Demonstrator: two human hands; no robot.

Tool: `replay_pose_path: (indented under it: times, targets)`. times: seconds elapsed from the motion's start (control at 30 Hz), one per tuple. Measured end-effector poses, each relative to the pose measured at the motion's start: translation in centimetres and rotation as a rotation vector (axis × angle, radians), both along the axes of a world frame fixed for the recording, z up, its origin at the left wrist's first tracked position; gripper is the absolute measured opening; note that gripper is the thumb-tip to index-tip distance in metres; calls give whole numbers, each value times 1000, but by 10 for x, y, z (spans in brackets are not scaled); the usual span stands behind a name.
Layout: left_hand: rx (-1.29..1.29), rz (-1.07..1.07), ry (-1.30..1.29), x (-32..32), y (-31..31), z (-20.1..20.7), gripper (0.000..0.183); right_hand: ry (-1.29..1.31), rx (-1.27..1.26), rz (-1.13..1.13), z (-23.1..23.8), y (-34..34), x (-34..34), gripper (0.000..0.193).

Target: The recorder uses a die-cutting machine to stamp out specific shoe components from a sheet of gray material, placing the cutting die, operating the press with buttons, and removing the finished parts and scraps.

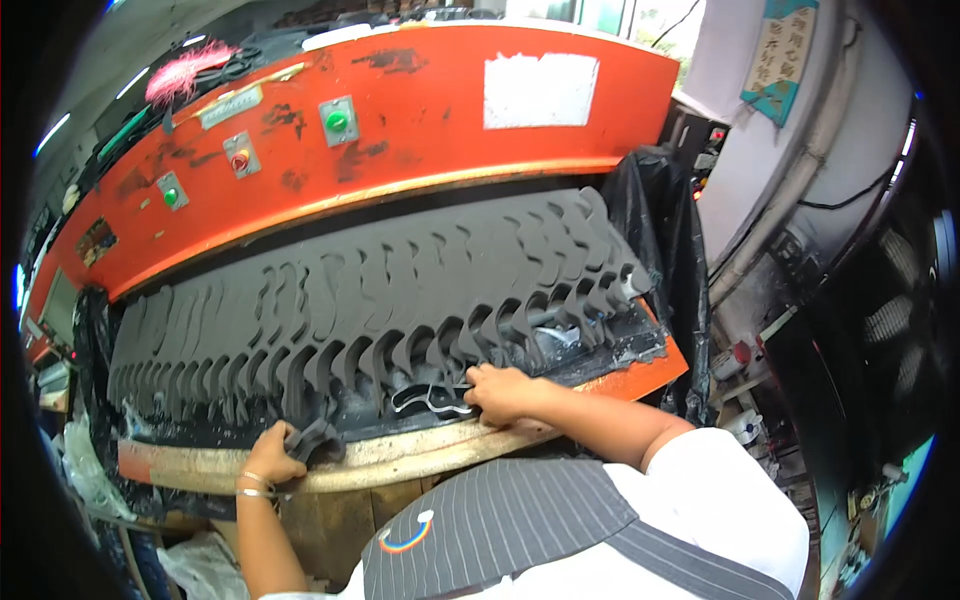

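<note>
A long dark grey foam sheet (330, 265) with several rows of wavy cut lines lies on the black bed of an orange machine. Along its near edge the foam is cut into a scalloped row of curved strips. At the bed's front edge, my left hand (273, 455) grips a small curved piece of grey foam (318, 443). Farther right, my right hand (497, 394) is closed on the right end of a wavy metal cutting die (425, 402), which lies on the bed just in front of the foam. Its fingertips are partly hidden.
Behind the foam rises the orange machine beam (430, 110) with green and red buttons. A worn pale front rail (400, 455) runs along the near edge. Black plastic sheeting (655, 220) hangs at the right end, and clear plastic bags (90, 460) hang at lower left.
</note>
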State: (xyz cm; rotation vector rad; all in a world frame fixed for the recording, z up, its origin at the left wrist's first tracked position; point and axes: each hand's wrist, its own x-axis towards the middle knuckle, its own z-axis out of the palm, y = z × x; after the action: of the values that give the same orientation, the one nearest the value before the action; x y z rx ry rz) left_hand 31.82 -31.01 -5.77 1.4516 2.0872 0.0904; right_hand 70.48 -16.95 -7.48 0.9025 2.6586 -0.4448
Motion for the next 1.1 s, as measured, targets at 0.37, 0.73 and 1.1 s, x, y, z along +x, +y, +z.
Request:
replay_pose_path:
  times: [0.37,0.73,1.1]
  targets:
    - [53,-36,405,13,-9,-23,58,1142,349,-664,60,153,133,48]
    - [476,-28,512,53,-30,-26,45,706,330,-1202,-7,259,232,50]
    - [1034,647,-269,67,-4,67,40,2985,124,-692,-3,142,388,24]
